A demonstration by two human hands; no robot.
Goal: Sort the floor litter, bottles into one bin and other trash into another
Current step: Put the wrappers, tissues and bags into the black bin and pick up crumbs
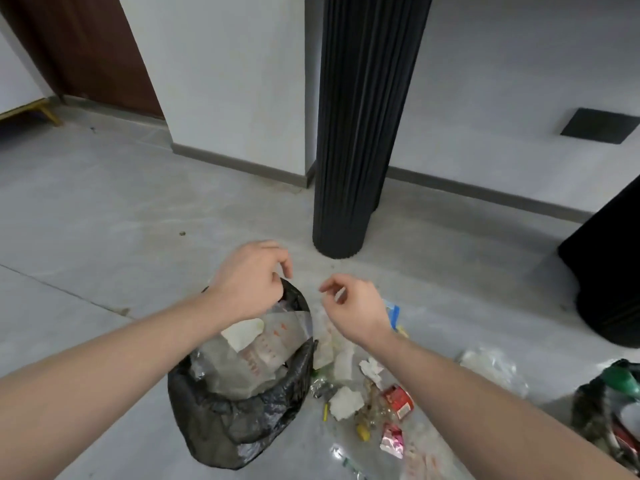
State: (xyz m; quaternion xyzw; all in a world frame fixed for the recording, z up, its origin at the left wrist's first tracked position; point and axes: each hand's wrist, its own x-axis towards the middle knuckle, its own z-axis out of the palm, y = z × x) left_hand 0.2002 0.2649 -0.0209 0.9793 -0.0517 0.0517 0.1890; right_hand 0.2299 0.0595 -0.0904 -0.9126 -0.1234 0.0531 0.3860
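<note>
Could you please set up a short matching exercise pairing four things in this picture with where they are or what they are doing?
Things:
1. left hand
2. right hand
3. red wrapper
4. green bottle

States or places:
A. in the second bag at the far right
B. pinching the black bag rim
C. loose on the floor
D. open, holding nothing

Pairs: 1-B, 2-D, 3-C, 4-A

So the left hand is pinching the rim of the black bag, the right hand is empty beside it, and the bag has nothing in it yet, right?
Not quite. The head view shows the black bag already holds trash: clear plastic wrappers and crumpled paper fill its mouth. The rest stands: the left hand pinches the bag's rim, and the right hand hovers empty beside it.
</note>
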